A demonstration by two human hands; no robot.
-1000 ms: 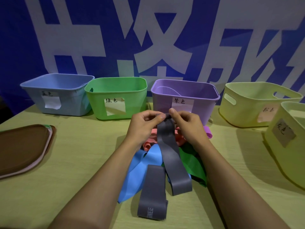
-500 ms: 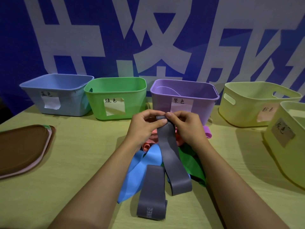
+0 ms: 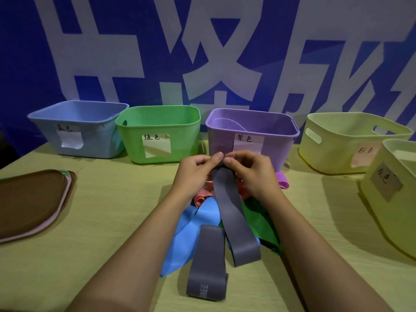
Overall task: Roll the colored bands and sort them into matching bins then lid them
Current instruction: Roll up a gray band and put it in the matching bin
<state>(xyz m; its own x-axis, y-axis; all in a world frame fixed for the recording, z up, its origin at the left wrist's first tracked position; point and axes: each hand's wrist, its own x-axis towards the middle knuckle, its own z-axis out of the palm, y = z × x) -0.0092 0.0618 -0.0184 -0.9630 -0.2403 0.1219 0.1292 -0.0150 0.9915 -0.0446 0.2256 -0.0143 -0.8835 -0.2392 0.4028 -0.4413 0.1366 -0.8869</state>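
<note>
The far end of a grey band (image 3: 227, 199) is pinched between the left hand (image 3: 195, 172) and the right hand (image 3: 252, 171), just in front of the purple bin (image 3: 252, 140); the rest of it trails toward the viewer over a heap of blue, green, pink and purple bands (image 3: 202, 219) on the table (image 3: 112, 221). A second grey band (image 3: 208, 264) lies nearer. A curved pale strip is seen inside the purple bin. The insides of the blue bin (image 3: 76, 129), green bin (image 3: 157, 134) and two yellow bins (image 3: 351, 143) are largely hidden. Stacked lids (image 3: 31, 199) lie at the left.
</note>
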